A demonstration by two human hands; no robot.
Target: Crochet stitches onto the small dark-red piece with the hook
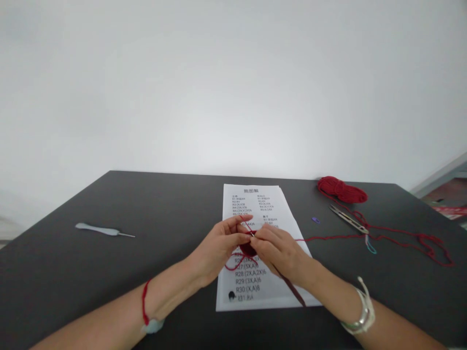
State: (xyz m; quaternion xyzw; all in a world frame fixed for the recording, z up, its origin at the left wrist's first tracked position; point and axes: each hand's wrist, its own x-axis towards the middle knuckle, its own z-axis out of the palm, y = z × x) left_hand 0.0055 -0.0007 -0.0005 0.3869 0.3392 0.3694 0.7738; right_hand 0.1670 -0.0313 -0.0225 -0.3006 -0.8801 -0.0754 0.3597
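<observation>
Some text on the sheets (pixel 272 290) hides behind the left grip (pixel 215 248), pinching red crochet (pixel 248 249), and right grip (pixel 282 249), clamped on a brown hook (pixel 294 291). Left on the counter (pixel 164 204) lies a pale hook (pixel 98 229); right, purple clip (pixel 315 220), snips (pixel 348 219), yarn (pixel 341 189).

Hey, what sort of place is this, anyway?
Probably a craft table, at home or in a studio; I can't tell which. What shows it: a bundle of red yarn, a printed sheet of numbered row codes, and a small red piece held in the hands.

The fingers (pixel 269 235) partly hide the red yarn piece (pixel 248 249).
</observation>
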